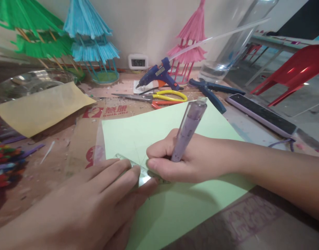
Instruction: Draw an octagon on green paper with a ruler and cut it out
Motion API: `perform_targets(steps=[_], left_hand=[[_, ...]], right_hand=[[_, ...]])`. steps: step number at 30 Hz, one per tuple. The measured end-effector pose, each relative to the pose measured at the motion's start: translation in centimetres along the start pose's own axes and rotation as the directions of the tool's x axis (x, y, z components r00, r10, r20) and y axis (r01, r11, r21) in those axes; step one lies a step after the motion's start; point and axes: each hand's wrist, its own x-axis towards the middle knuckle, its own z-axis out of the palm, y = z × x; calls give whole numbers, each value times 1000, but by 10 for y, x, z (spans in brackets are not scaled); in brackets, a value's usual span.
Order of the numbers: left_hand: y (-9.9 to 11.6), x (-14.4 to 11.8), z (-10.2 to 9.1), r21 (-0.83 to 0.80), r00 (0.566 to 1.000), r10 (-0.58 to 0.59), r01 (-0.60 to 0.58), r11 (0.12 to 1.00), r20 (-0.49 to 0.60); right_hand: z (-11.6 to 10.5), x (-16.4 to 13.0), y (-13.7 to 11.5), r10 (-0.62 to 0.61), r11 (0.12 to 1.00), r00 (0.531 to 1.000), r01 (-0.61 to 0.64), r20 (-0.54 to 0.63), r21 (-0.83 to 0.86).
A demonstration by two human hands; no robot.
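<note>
My right hand (175,158) is closed round a purple mechanical pencil (187,135), held upright with its clear top end pointing up. Its writing tip is hidden behind my fingers. Under both hands lies a sheet of light green paper (214,215), and a few faint lines show on it. With bent fingers, my left hand (107,194) holds a clear ruler (145,175) down on the sheet. The ruler slants across the paper, and its lower right end reaches below my right hand.
Scissors (149,99), a blue glue gun (159,74) and blue pliers (210,90) lie beyond the paper. Green, blue (93,45) and pink (188,45) tiered paper models stand behind, near a small clock (138,62). A phone-like slab (260,114) lies right, sandpaper-like sheet (45,107) left.
</note>
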Motion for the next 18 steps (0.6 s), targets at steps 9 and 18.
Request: perform_targets(steps=[9,18], left_hand=[[-3,0,2,38,999,11,-12,999,37],[-3,-2,4,-17,1000,2,-2,1000,22]], right_hand=[[1,-2,2,-5,999,1000,5,-10,54],[1,-1,1,-12,1000,1000,12,-2,27]])
